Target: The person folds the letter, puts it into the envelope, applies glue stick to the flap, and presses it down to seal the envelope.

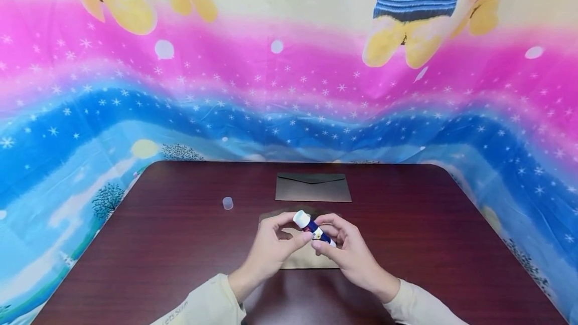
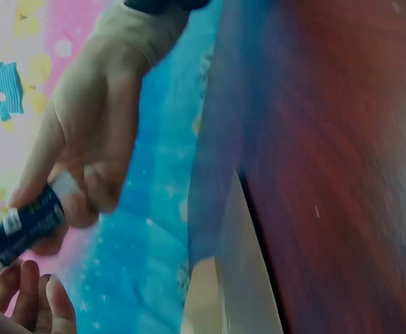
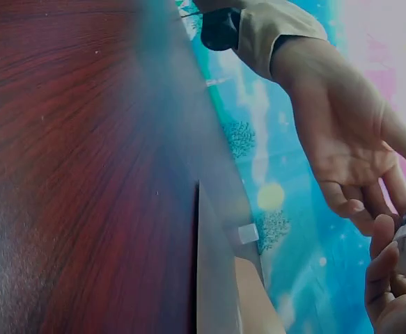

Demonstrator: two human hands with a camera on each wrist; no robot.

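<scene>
Between the two hands is a glue stick (image 1: 319, 232) with a dark blue label and a whitish upper end, tilted up to the left. My left hand (image 1: 271, 245) pinches it near that upper end, thumb on its side. Lower down, my right hand (image 1: 354, 252) grips the tube between thumb and fingers. The left wrist view shows the glue stick (image 2: 27, 226) across the right hand's fingers (image 2: 81, 209). Beneath both hands a beige-gold envelope (image 1: 309, 261) lies on the table, partly hidden by them.
A translucent cap (image 1: 228, 203) stands on the dark red-brown table (image 1: 180, 245), left of the hands. Farther back lies a bronze envelope (image 1: 311, 192), its pointed flap toward me. A colourful printed curtain (image 1: 289, 94) hangs around the table's back and sides.
</scene>
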